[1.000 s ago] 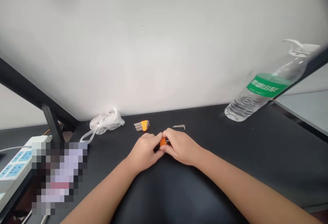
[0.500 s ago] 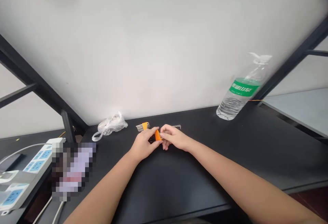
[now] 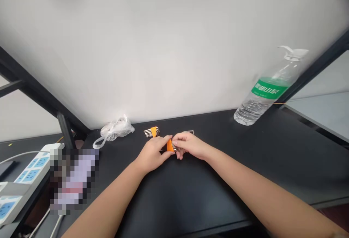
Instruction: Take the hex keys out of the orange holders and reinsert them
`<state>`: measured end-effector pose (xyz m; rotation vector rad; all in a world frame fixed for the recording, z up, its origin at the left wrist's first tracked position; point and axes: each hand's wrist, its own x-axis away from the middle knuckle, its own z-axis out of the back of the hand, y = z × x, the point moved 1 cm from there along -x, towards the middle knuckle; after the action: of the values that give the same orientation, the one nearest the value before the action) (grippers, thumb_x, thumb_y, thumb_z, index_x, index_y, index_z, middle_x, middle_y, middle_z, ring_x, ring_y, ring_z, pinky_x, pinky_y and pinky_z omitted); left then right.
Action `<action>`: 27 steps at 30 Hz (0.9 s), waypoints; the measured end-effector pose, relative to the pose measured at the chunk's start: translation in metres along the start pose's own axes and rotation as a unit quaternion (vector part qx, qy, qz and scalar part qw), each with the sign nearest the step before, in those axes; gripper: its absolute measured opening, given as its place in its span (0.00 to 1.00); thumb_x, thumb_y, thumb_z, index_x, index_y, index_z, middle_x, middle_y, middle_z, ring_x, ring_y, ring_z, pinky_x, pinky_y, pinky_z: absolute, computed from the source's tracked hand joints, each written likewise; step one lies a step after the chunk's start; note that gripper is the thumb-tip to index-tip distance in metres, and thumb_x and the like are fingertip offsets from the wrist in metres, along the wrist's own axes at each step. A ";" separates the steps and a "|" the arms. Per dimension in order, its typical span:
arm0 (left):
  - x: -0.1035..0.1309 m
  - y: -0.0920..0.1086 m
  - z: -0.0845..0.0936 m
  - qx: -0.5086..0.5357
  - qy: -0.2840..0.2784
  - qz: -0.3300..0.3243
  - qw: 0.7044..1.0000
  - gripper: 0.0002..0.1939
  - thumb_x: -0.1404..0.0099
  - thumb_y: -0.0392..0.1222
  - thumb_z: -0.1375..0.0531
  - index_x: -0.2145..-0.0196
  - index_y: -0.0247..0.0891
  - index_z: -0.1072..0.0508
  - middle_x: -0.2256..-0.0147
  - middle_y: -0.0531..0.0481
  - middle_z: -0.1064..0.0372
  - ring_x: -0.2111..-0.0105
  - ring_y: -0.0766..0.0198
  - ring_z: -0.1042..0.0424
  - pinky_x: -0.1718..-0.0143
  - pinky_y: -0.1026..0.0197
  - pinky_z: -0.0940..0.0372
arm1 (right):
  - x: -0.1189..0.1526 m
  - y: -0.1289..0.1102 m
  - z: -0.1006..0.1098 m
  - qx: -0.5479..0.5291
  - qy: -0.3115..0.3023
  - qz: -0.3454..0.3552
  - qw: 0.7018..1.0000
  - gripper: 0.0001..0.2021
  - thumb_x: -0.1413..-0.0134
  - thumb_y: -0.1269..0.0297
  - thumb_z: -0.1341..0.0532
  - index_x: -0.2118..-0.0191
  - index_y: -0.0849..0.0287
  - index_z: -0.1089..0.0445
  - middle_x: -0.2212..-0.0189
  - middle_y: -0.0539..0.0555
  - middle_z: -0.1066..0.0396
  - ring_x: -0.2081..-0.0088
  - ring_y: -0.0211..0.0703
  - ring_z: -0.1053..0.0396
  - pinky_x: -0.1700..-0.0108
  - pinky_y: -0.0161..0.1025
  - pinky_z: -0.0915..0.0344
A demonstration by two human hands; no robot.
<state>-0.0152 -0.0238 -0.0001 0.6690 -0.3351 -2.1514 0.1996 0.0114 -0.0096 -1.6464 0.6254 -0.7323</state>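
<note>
My left hand (image 3: 154,152) is closed around an orange hex key holder (image 3: 170,145), pinching it between thumb and fingers. Short silver hex keys (image 3: 174,146) stick out of the holder's right side. There the thumb and fingers of my right hand (image 3: 189,145) close on a hex key, mostly hidden by the fingers. Behind my left hand lies a second orange holder (image 3: 154,132) with several hex keys fanned out to the left. Loose L-shaped hex keys (image 3: 191,132) lie just beyond my right hand, partly covered by it.
A crumpled clear plastic bag (image 3: 116,129) lies against the wall on the left. At the back right stands a large water bottle (image 3: 268,89) with a green label. White power strips (image 3: 38,163) and a pixelated flat object (image 3: 77,178) are at the left. Dark metal frames flank the black table (image 3: 180,198).
The view has shifted slightly, so the bottle appears further right and the bag further left. Both hands stay together at the orange holder, with the silver key ends showing more clearly now.
</note>
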 end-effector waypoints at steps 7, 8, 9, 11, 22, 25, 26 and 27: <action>0.005 0.002 -0.002 -0.018 -0.008 0.007 1.000 0.26 0.30 0.48 0.37 0.37 0.44 0.34 0.60 0.47 0.25 0.60 0.57 0.25 0.50 0.51 0.30 | 0.010 -0.007 0.013 0.267 0.064 0.033 0.961 0.12 0.33 0.56 0.43 0.57 0.57 0.26 0.74 0.50 0.26 0.74 0.41 0.28 0.68 0.38 0.31; 0.004 0.001 -0.002 -0.021 -0.008 0.010 1.000 0.26 0.30 0.49 0.37 0.37 0.44 0.34 0.60 0.47 0.25 0.60 0.57 0.25 0.50 0.51 0.30 | 0.011 -0.013 0.023 0.354 0.114 0.080 0.925 0.09 0.34 0.60 0.42 0.58 0.56 0.25 0.68 0.52 0.25 0.70 0.41 0.27 0.63 0.38 0.32; 0.002 0.001 -0.001 -0.022 -0.010 0.012 1.000 0.27 0.30 0.51 0.38 0.36 0.44 0.34 0.59 0.47 0.25 0.60 0.57 0.25 0.49 0.51 0.30 | 0.013 -0.019 0.034 0.432 0.151 0.116 0.881 0.08 0.36 0.64 0.41 0.59 0.56 0.24 0.63 0.54 0.25 0.64 0.42 0.27 0.58 0.40 0.32; 0.000 0.000 -0.001 -0.022 -0.003 0.006 1.000 0.27 0.30 0.51 0.38 0.36 0.44 0.34 0.56 0.46 0.24 0.58 0.57 0.24 0.50 0.52 0.29 | 0.017 -0.028 0.054 0.541 0.174 0.117 0.814 0.06 0.40 0.67 0.39 0.61 0.56 0.23 0.59 0.55 0.27 0.62 0.43 0.28 0.57 0.40 0.34; -0.003 -0.006 -0.003 -0.066 -0.019 0.013 0.998 0.29 0.31 0.52 0.38 0.36 0.44 0.34 0.56 0.47 0.23 0.56 0.55 0.25 0.53 0.53 0.30 | 0.018 -0.023 0.059 0.674 0.114 0.020 0.730 0.06 0.39 0.71 0.39 0.64 0.58 0.25 0.58 0.57 0.29 0.60 0.43 0.30 0.61 0.36 0.39; -0.004 -0.009 -0.007 -0.070 -0.021 0.009 0.997 0.30 0.32 0.53 0.37 0.36 0.44 0.34 0.56 0.46 0.24 0.56 0.54 0.26 0.52 0.53 0.31 | 0.017 -0.020 0.051 0.682 0.123 0.009 0.720 0.05 0.40 0.73 0.40 0.64 0.60 0.26 0.59 0.58 0.29 0.61 0.44 0.30 0.63 0.36 0.41; -0.004 -0.010 -0.008 -0.070 -0.020 0.009 0.997 0.30 0.32 0.53 0.37 0.35 0.44 0.35 0.55 0.46 0.24 0.55 0.54 0.26 0.52 0.53 0.31 | 0.017 -0.020 0.048 0.685 0.124 0.007 0.718 0.05 0.40 0.73 0.40 0.62 0.59 0.26 0.59 0.58 0.29 0.61 0.44 0.30 0.64 0.36 0.41; -0.004 -0.010 -0.008 -0.071 -0.020 0.009 0.997 0.30 0.32 0.53 0.37 0.35 0.44 0.35 0.55 0.46 0.24 0.55 0.54 0.26 0.52 0.53 0.31 | 0.018 -0.020 0.045 0.687 0.124 0.005 0.716 0.07 0.40 0.74 0.40 0.60 0.59 0.26 0.58 0.58 0.28 0.61 0.44 0.30 0.64 0.36 0.41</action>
<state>-0.0153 -0.0146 -0.0102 0.5411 -0.2066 -2.1507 0.2455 0.0316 0.0063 -0.1389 0.1088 -1.0310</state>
